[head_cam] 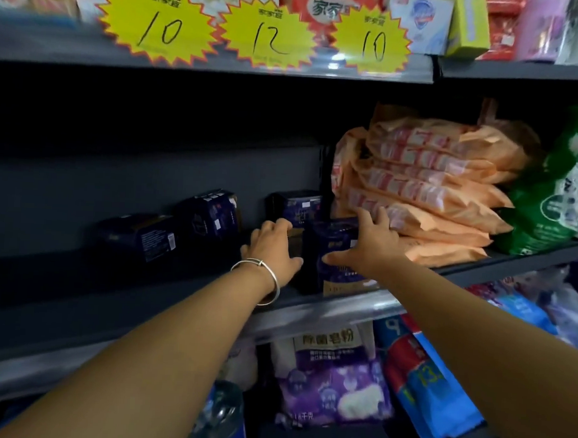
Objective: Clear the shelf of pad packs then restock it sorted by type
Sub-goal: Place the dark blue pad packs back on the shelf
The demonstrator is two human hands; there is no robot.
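From the head camera, a person reaches with both arms into the middle shelf of a shop rack, partway through sorting pad packs by type. The right hand lies spread over the top of a dark blue pad pack standing at the shelf's front edge, fingers straight and thumb stretched down its face; whether it grips or only steadies the pack cannot be told. The left hand, a silver bangle on its wrist, rests just left of that pack with fingers loosely bent against its side. Right of the front pack, touching the right hand's fingertips, rises a stack of orange pad packs (already grouped, it seems). Behind the front pack sits another dark pack, and further left two more, one tilted and one lying flat, well apart. By this showing the orange type is restocked, while the dark packs remain scattered and left of them the shelf is unfilled. Yellow price stars hang above the front pack.
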